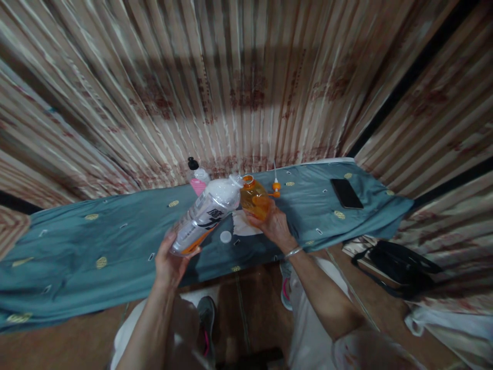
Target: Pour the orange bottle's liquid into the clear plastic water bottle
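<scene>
Left hand (171,259) wrapped round the base of a clear bottle (204,216), tipped steeply, mouth up and to the right, right against the mouth of the orange bottle. White contents gathered at the upper end. Label with large black characters on white and an orange band lower down; characters too blurred to read. Right hand (269,222) closed about an orange bottle (254,200), open mouth turned left toward the clear one. Silver bangle (292,252) on that wrist.

Both held just above a table (96,241) draped in blue-green cloth with small yellow motifs. White cap (225,237) flat on the cloth just below the bottles, beside a pale patch. Orange pump top (276,186) with a thin white tube lying just right of the orange bottle, at the far edge. Pink bottle (198,180) with black cap standing at the far edge, behind the clear one; no writing legible. Black phone (346,193) face up, far right on the table, well apart from the hands.

Striped curtain (246,92) behind, with faint reddish print, unreadable. Black bag (400,264) on the floor at right. Shoes with pink trim (208,321) below, between the knees.
</scene>
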The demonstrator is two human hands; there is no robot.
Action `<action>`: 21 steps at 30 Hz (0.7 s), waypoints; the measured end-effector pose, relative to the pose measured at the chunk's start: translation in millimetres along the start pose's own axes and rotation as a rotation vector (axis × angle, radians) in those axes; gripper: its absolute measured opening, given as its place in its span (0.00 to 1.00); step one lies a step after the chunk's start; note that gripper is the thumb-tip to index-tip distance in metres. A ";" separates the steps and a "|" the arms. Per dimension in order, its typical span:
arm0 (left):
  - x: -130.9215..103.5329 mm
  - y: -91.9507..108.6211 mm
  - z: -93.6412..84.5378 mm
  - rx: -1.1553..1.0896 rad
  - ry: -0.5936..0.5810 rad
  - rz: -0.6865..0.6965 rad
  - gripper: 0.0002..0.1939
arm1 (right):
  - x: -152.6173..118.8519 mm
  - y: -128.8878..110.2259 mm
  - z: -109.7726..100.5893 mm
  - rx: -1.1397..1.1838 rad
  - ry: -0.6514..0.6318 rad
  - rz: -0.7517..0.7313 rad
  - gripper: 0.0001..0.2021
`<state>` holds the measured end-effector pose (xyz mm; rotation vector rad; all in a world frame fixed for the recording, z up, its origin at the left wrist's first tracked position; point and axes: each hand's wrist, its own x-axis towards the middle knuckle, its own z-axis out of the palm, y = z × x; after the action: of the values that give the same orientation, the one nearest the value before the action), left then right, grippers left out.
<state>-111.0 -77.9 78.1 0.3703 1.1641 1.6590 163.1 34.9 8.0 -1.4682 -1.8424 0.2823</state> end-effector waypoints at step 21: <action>-9.0 7.5 1.1 0.060 0.014 0.055 0.30 | 0.6 -2.0 -1.7 -0.065 -0.017 0.006 0.37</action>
<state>-110.6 -85.0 87.4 0.4326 1.2259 1.6794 162.7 34.4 10.5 -1.5200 -1.8765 0.2413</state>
